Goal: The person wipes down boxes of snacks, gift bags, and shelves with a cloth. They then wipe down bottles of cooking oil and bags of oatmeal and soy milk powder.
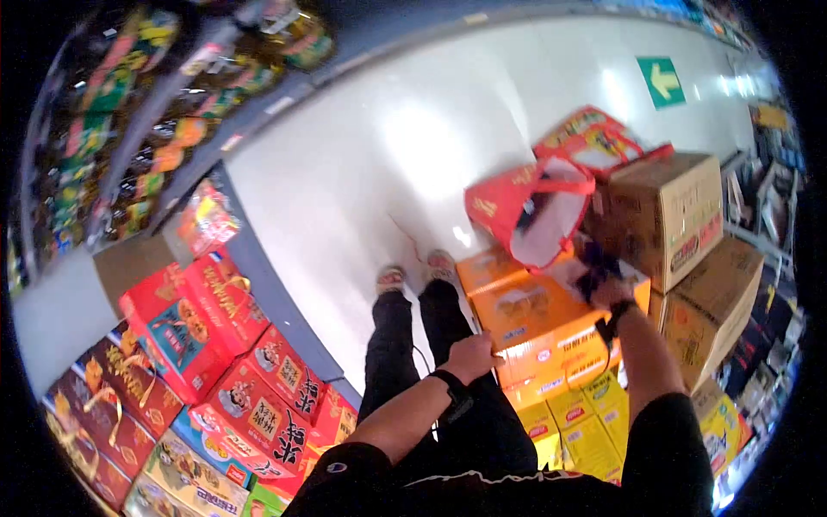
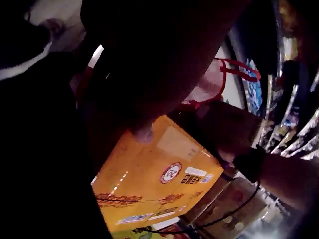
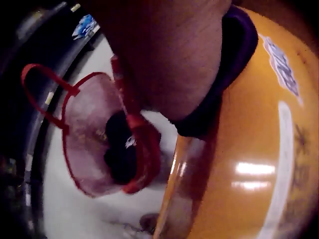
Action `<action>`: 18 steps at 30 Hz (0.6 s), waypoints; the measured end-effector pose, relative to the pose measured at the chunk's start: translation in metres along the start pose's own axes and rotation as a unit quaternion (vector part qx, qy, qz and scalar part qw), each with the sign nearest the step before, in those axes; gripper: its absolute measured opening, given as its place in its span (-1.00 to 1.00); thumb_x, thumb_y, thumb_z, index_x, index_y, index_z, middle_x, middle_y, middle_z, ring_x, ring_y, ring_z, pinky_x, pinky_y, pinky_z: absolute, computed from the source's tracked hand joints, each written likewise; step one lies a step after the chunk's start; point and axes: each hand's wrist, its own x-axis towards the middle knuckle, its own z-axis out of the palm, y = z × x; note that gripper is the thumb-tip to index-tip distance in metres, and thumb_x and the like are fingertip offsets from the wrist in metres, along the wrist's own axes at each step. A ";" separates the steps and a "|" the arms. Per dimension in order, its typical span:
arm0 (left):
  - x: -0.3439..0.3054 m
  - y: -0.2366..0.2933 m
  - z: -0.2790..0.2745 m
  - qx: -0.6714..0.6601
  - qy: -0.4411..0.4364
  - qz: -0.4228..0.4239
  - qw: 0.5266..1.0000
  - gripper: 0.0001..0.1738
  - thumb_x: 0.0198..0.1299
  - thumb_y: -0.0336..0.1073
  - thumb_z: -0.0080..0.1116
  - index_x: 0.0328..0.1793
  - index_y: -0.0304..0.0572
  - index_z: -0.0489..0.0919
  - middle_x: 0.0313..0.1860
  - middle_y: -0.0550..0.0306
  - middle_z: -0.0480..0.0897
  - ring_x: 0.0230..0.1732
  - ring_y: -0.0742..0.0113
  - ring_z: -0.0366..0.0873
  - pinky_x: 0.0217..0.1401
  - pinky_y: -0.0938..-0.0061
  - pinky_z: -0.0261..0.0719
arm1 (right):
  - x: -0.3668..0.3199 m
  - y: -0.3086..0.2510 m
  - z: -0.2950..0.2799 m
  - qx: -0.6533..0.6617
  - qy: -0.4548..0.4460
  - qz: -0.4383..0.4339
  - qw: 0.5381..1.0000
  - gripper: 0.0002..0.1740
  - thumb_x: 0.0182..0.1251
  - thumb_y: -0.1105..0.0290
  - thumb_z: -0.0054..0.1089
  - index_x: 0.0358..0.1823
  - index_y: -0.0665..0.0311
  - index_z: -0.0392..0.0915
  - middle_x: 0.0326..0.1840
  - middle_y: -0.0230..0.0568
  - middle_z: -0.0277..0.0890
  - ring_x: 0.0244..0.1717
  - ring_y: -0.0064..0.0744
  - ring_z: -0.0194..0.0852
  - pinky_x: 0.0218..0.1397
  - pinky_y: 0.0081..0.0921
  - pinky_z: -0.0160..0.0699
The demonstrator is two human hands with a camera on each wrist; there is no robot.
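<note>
My left hand has its fingers curled at the near left corner of an orange carton. In the left wrist view a fingertip lies on that carton's edge. At the carton's far right, my right hand grips a dark purple cloth-like item, its fingers partly hidden. Just beyond stands a red carrier bag with a pale lining, its mouth towards me. Another dark item with a white mark lies inside the bag.
Brown cardboard boxes are stacked right of the bag, with a second red bag behind. Yellow boxes sit below the orange carton. Red gift boxes are piled at left, under stocked shelves. White floor runs between.
</note>
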 end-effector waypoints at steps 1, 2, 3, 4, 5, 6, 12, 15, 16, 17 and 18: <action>0.003 -0.002 -0.009 -0.018 -0.005 0.036 0.999 -0.48 0.14 -0.02 0.29 0.06 -0.28 0.54 -0.20 -0.20 0.71 -0.07 -0.16 0.68 -0.05 0.06 0.62 | -0.019 -0.021 0.000 0.107 0.170 -0.086 0.976 -0.42 0.38 0.01 -0.07 0.35 0.05 0.49 0.17 0.01 0.65 0.20 0.06 0.60 0.41 0.10 0.34; 0.005 -0.005 -0.020 -0.035 -0.009 0.074 0.997 -0.55 0.15 -0.05 0.29 -0.04 -0.30 0.58 -0.21 -0.21 0.71 -0.07 -0.15 0.68 -0.06 0.08 0.62 | 0.014 -0.026 0.044 -0.079 -0.064 -0.115 0.988 -0.51 0.38 0.09 -0.06 0.23 0.09 0.57 0.14 0.06 0.65 0.16 0.07 0.61 0.22 0.16 0.50; 0.009 -0.013 -0.032 -0.095 0.021 0.072 0.993 -0.62 0.18 -0.11 0.27 -0.11 -0.33 0.59 -0.29 -0.18 0.68 -0.11 0.00 0.69 -0.06 0.19 0.60 | 0.025 -0.041 0.088 -0.044 0.044 -0.222 0.973 -0.62 0.34 0.12 -0.01 0.01 0.12 0.65 -0.03 0.03 0.68 -0.03 0.07 0.66 -0.04 0.15 0.56; 0.016 -0.025 -0.056 -0.089 0.051 0.078 0.992 -0.62 0.18 -0.11 0.27 -0.11 -0.33 0.59 -0.29 -0.18 0.68 -0.11 0.00 0.69 -0.06 0.19 0.60 | 0.035 -0.057 0.131 -0.031 0.156 -0.324 0.933 -0.68 0.30 0.15 0.05 -0.22 0.14 0.73 -0.21 0.01 0.71 -0.23 0.07 0.71 -0.29 0.13 0.61; 0.019 -0.044 -0.087 -0.194 0.051 0.109 0.973 -0.64 0.22 -0.12 0.24 -0.11 -0.31 0.59 -0.30 -0.10 0.68 -0.16 0.08 0.67 -0.06 0.24 0.60 | -0.018 -0.084 0.082 0.037 0.160 -0.323 0.932 -0.68 0.33 0.08 0.01 -0.25 0.11 0.65 -0.35 -0.20 0.68 -0.39 0.00 0.68 -0.41 0.06 0.56; 0.008 -0.054 -0.123 -0.295 0.049 0.146 0.943 -0.67 0.26 -0.14 0.21 -0.10 -0.30 0.58 -0.31 -0.02 0.67 -0.20 0.17 0.64 -0.06 0.30 0.59 | -0.025 -0.103 0.070 -0.023 0.166 -0.406 0.898 -0.74 0.32 0.12 0.07 -0.25 0.08 0.66 -0.27 -0.14 0.66 -0.34 0.03 0.67 -0.33 0.02 0.59; -0.221 -0.113 -0.264 -0.345 0.496 0.040 0.796 -0.79 0.34 -0.22 0.16 -0.12 -0.23 0.58 -0.25 0.13 0.66 -0.24 0.24 0.60 -0.09 0.28 0.59 | -0.012 -0.186 0.031 0.279 0.156 -0.409 0.855 -0.63 0.31 0.16 0.19 0.05 0.19 0.63 -0.04 0.06 0.66 -0.02 0.07 0.63 0.13 -0.20 0.58; -0.330 -0.170 -0.238 -0.102 0.582 -0.142 0.794 -0.76 0.36 -0.20 0.07 -0.15 -0.22 0.62 -0.31 -0.04 0.69 -0.21 0.10 0.69 -0.12 0.19 0.63 | -0.080 -0.260 -0.110 0.344 0.061 -0.408 0.843 -0.56 0.31 0.17 0.17 0.17 0.15 0.60 0.02 0.07 0.66 0.08 0.07 0.62 0.22 -0.15 0.56; -0.348 -0.202 -0.211 -0.009 0.583 -0.209 0.785 -0.75 0.36 -0.21 0.05 -0.15 -0.21 0.64 -0.32 -0.09 0.70 -0.20 0.05 0.71 -0.13 0.17 0.65 | -0.099 -0.282 -0.139 0.498 -0.058 -0.361 0.786 -0.58 0.35 0.21 0.14 0.20 0.16 0.58 0.07 0.00 0.65 0.11 0.00 0.62 0.24 -0.15 0.55; -0.370 -0.218 -0.189 -0.075 0.557 -0.268 0.782 -0.74 0.34 -0.21 0.05 -0.16 -0.23 0.65 -0.31 -0.10 0.71 -0.19 0.03 0.73 -0.14 0.17 0.66 | -0.121 -0.302 -0.163 0.630 -0.177 -0.289 0.699 -0.59 0.39 0.26 0.12 0.22 0.18 0.56 0.11 -0.07 0.65 0.13 -0.08 0.62 0.25 -0.16 0.55; -0.388 -0.231 -0.170 -0.140 0.525 -0.322 0.776 -0.73 0.33 -0.21 0.05 -0.18 -0.25 0.66 -0.30 -0.11 0.73 -0.18 0.01 0.74 -0.16 0.17 0.66 | -0.146 -0.323 -0.188 0.736 -0.286 -0.197 0.580 -0.60 0.43 0.30 0.10 0.25 0.20 0.54 0.16 -0.14 0.65 0.15 -0.16 0.62 0.26 -0.17 0.55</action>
